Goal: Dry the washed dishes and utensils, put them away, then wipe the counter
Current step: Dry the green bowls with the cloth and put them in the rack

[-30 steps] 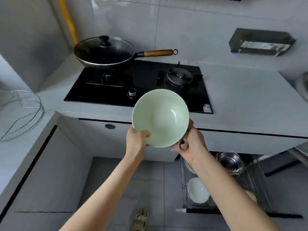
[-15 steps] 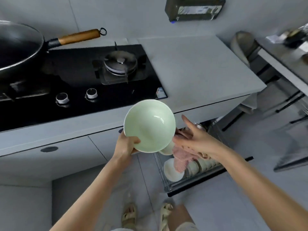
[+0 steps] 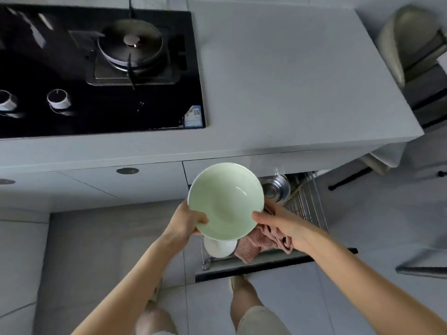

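Observation:
A pale green bowl (image 3: 225,199) is held tilted toward me above the pulled-out wire dish drawer (image 3: 312,204). My left hand (image 3: 186,220) grips its lower left rim, thumb inside. My right hand (image 3: 278,223) touches the bowl's right rim with the thumb and holds a pink cloth (image 3: 256,243) bunched under the palm. Below the bowl, a white dish (image 3: 219,247) stands in the drawer, and a steel bowl (image 3: 275,189) sits at its back.
The grey counter (image 3: 290,81) runs above the drawer, with the black gas hob (image 3: 96,73) at left. A chair (image 3: 416,56) stands past the counter's right end. My legs and feet are on the grey floor tiles just before the drawer front (image 3: 266,264).
The view has swung down and right over the drawer. The bowl has dropped lower above it. My right hand, spread apart from the bowl half a second ago, is back at its rim with the cloth.

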Demonstrator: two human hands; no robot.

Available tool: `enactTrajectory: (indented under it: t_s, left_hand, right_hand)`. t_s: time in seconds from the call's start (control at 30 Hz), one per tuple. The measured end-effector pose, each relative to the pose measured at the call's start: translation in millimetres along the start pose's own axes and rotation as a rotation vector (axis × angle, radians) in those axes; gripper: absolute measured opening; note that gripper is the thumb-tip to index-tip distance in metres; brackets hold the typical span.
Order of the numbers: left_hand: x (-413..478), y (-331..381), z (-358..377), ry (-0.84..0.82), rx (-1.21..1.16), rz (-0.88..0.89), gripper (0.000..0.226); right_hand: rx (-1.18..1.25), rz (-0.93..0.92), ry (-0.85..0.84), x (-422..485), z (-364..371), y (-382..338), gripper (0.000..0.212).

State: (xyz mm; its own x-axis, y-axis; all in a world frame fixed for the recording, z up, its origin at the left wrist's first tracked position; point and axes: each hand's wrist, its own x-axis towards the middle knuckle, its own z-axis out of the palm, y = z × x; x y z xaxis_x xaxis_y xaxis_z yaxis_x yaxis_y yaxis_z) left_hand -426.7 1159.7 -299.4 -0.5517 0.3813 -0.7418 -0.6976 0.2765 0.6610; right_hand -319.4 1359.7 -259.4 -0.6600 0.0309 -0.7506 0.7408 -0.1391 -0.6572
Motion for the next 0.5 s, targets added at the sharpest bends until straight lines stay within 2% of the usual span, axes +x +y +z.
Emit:
enactTrajectory:
  t_s: [0.07,0.17,0.3,0.37,0.43,0.5]
  left_hand:
    - [13.7,-20.5,21.4,0.062,-0.021,-0.043,0.051]
    - [28.3,-52.7,48.0,0.167,-0.039,-0.116,0.045]
    - [48.8,-94.7,70.7,0.202,-0.113,-0.237,0.038]
    - [64.8,-111.7,72.7,0.213,-0.106,-0.318,0.024]
    - [83.0,-128.4,68.5,0.233,-0.069,-0.393,0.017]
    - [105.6,-150.1,61.8,0.256,0.046,-0.414,0.013]
  right_hand:
    - [-0.129,0.014,0.029,10.9,-23.9,12.5,0.044]
    - [-0.302,0.037,0.142,34.9,-51.2,37.2,0.036]
    - [-0.500,0.105,0.237,68.9,-65.9,78.4,0.013]
    - [-0.526,0.137,0.240,86.1,-69.7,98.0,0.014]
    - [-0.548,0.165,0.231,100.9,-73.2,114.3,0.007]
    - [-0.561,0.179,0.193,122.0,-76.4,137.7,0.030]
